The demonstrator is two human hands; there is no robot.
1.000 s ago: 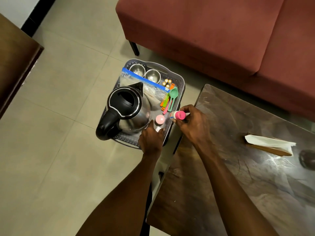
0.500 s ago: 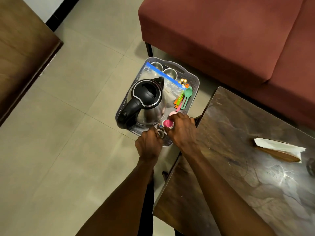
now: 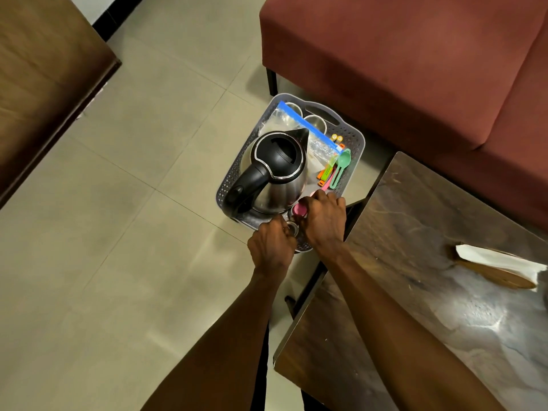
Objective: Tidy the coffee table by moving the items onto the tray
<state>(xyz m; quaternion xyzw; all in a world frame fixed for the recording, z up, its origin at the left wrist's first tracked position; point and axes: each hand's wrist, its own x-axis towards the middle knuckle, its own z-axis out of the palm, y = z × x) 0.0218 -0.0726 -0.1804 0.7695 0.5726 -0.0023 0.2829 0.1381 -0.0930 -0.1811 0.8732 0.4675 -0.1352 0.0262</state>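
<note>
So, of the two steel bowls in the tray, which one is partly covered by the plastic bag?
The left bowl; the zip bag overlaps it.

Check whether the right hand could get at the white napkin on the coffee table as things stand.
Probably yes. The napkin lies in the open on the coffee table, with nothing between. But the right hand now holds a pink-capped item over the tray and must release it first.

Home living room: red upholstered sofa, dark wooden bench beside it, beige tiled floor, kettle in a grey tray.
</note>
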